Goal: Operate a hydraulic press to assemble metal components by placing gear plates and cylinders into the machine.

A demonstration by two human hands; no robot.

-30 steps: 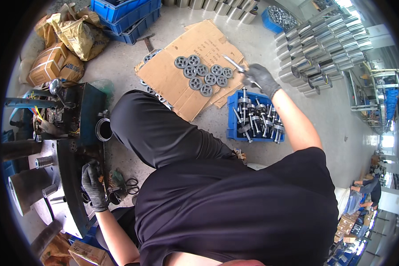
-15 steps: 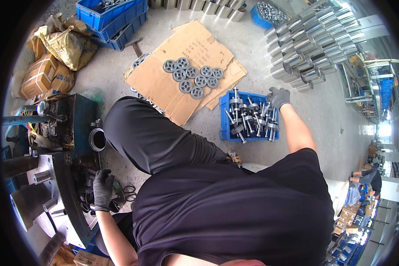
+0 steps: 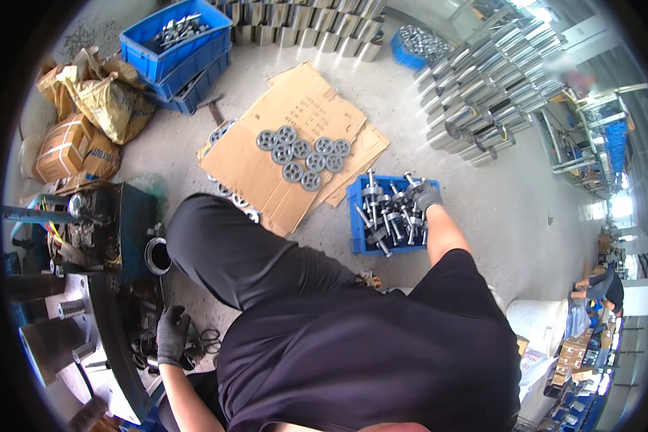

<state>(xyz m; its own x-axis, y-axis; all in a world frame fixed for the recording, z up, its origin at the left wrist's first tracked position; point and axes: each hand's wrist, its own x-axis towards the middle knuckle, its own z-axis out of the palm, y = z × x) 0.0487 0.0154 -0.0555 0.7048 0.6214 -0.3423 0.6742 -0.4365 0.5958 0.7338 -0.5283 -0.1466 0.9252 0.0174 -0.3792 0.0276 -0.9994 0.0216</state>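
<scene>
The right hand (image 3: 426,194), in a dark grey glove, is down inside the blue crate (image 3: 358,216) on the floor, at its far right corner. The fingers are curled over the top end of one of the metal shafts (image 3: 389,216) that fill the crate, but I cannot tell if they really close around it or only rest on it. The shafts are short steel rods with a thicker ring in the middle, and they lie in a loose pile, pointing in different directions.

The left hand (image 3: 171,335), in a black glove, is low on the person's left side. Its fingers are half bent and they rest on the edge of the dark machine (image 3: 115,223), among some black cables (image 3: 207,340); it does not seem to hold anything.

Just beside the crate, on its left, lies a flat sheet of cardboard (image 3: 259,155) with a group of grey toothed wheels (image 3: 302,153) on it. Farther away, behind the cardboard, stand two stacked blue bins (image 3: 176,47) with metal parts, and near them brown paper sacks (image 3: 111,101) and a strapped carton (image 3: 65,147). To the right of the cardboard, well apart from the crate, many shiny metal cylinders (image 3: 482,101) stand in rows on the concrete floor (image 3: 511,209)
</scene>
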